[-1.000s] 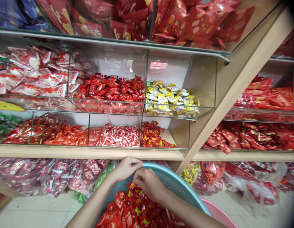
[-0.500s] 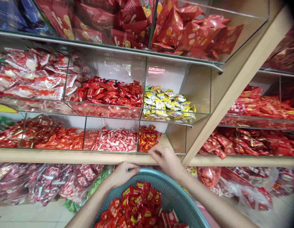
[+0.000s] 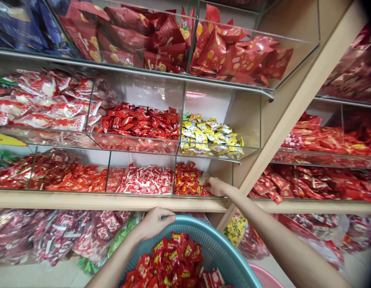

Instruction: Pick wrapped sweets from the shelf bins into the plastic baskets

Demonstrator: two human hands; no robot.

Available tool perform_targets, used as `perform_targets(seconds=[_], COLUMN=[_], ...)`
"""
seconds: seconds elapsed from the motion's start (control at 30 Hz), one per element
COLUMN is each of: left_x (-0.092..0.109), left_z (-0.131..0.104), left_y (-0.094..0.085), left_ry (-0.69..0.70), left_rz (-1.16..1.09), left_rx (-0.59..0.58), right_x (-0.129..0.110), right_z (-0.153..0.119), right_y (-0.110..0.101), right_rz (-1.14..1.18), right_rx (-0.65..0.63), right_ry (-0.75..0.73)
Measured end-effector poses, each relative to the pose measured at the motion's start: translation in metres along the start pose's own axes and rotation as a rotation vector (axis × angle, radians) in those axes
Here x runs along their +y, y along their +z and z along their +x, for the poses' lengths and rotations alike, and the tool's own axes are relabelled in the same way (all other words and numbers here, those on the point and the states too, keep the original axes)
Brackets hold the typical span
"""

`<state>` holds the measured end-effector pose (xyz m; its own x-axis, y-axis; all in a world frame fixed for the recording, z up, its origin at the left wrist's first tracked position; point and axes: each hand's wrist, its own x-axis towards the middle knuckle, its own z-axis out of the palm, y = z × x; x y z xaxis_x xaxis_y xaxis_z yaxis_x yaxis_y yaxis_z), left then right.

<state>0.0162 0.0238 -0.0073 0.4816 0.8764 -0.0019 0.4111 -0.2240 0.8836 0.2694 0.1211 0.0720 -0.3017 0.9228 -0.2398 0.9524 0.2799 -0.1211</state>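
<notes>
My left hand [image 3: 157,222] is closed on the near-shelf rim of a teal plastic basket [image 3: 213,244]. Inside the basket lies a heap of red wrapped candies [image 3: 176,260] with yellow lettering, along with other red packets. My right hand [image 3: 217,187] reaches into the bottom shelf's rightmost compartment. Its fingers are curled beside a pile of red and yellow wrapped candies [image 3: 188,180]; whatever they may hold is hidden.
Glass dividers split the shelves into compartments. Above sit yellow and white candies [image 3: 207,138] and red candies [image 3: 140,122]. A slanting wooden post [image 3: 272,132] stands on the right. Bagged candies [image 3: 59,236] hang below the wooden ledge [image 3: 83,201]. A pink rim [image 3: 265,276] shows under the basket.
My right hand has moved right and deeper into the compartment. More red and yellow candies now lie towards its front right. My left hand stays on the basket rim.
</notes>
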Motion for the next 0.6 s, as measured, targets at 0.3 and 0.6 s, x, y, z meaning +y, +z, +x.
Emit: perform_targets(seconds=[0.3,0.6], left_x=[-0.001,-0.001], left_z=[0.0,0.002], left_y=[0.0,0.0], left_ry=[-0.007,-0.02], left_rz=[-0.025,-0.048], left_rx=[-0.018,-0.015], right_x=[-0.002,0.008], right_z=[0.0,-0.009], right_y=[-0.002,-0.017], right_rz=[0.049,0.198], right_rx=[0.02,0.263], right_ry=[0.024,-0.004])
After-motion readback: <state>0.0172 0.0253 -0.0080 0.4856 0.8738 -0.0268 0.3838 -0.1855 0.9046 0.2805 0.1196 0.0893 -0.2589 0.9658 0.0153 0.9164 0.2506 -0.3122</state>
